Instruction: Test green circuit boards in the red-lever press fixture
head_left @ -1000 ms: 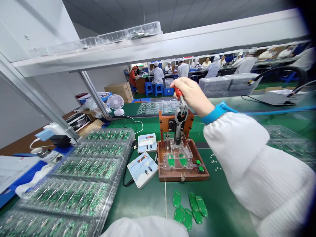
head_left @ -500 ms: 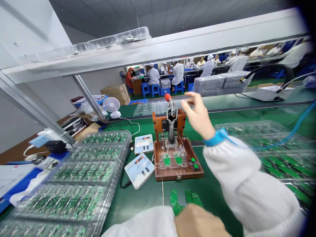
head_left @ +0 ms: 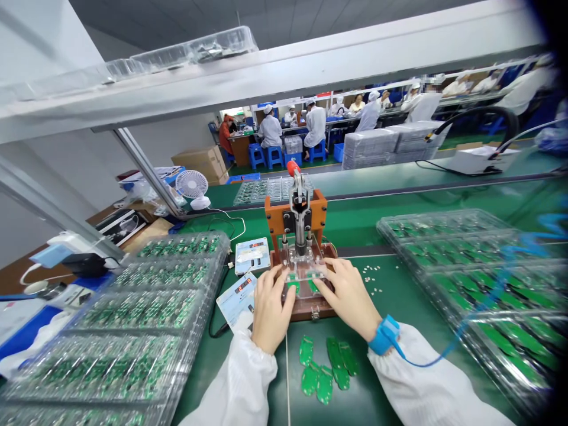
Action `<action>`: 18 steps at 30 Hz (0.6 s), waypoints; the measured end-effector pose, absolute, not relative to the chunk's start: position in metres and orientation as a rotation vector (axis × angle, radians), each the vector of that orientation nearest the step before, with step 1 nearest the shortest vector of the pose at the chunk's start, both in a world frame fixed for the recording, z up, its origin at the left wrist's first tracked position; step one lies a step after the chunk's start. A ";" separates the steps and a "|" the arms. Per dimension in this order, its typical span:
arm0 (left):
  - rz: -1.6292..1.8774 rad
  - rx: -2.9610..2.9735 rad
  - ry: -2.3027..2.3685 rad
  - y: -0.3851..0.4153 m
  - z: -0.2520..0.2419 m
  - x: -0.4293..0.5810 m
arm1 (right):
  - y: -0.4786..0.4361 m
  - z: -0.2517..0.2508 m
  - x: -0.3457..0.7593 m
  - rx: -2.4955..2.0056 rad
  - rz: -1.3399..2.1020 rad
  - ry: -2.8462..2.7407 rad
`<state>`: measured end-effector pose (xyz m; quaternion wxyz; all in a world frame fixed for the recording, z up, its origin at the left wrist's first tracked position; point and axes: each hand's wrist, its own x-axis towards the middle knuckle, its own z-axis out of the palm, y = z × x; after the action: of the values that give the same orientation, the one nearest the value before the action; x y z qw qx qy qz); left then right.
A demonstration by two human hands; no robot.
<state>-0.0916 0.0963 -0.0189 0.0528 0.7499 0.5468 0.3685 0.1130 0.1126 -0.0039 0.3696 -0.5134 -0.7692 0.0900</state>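
Note:
My left hand (head_left: 270,310) reaches to the left side of a brown test fixture (head_left: 315,315), its thumb and fingers apart around a small green circuit board (head_left: 293,285). On the fixture's right, my right hand (head_left: 349,296), wearing a blue wrist strap, has its thumb by a second green circuit board (head_left: 312,285), fingers spread. Whether the fingertips grip either board I cannot tell. Both boards lie in a clear holder beneath the toggle clamp (head_left: 300,219), whose red-tipped handle points up. Several loose green circuit boards (head_left: 323,384) lie on the mat in front of the fixture.
Stacked clear trays of boards (head_left: 146,302) stand at left, and more trays (head_left: 465,278) at right. Two display boxes (head_left: 237,299) and a white fan (head_left: 192,184) sit left of the fixture. Small white bits (head_left: 373,278) dot the mat. People work at far benches.
My right hand has come down from beside the clamp handle to the boards in the fixture. My left hand has moved up from the loose boards to the fixture's left side.

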 end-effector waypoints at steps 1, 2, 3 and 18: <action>1.121 2.272 1.646 0.097 -0.020 -0.090 | 0.113 -0.003 0.113 -1.313 0.245 -1.977; 1.137 2.258 1.623 0.097 -0.020 -0.089 | 0.114 -0.002 0.113 -1.307 0.259 -1.978; 1.166 2.236 1.598 0.097 -0.019 -0.089 | 0.115 -0.001 0.113 -1.301 0.262 -1.980; 1.483 1.924 1.513 0.068 -0.023 -0.074 | 0.097 0.000 0.119 -1.049 1.316 -1.467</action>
<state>-0.0742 0.0678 -0.0232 0.1396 0.6657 0.5235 0.5131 0.1193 0.0971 0.0005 0.4392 -0.4222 -0.5904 0.5295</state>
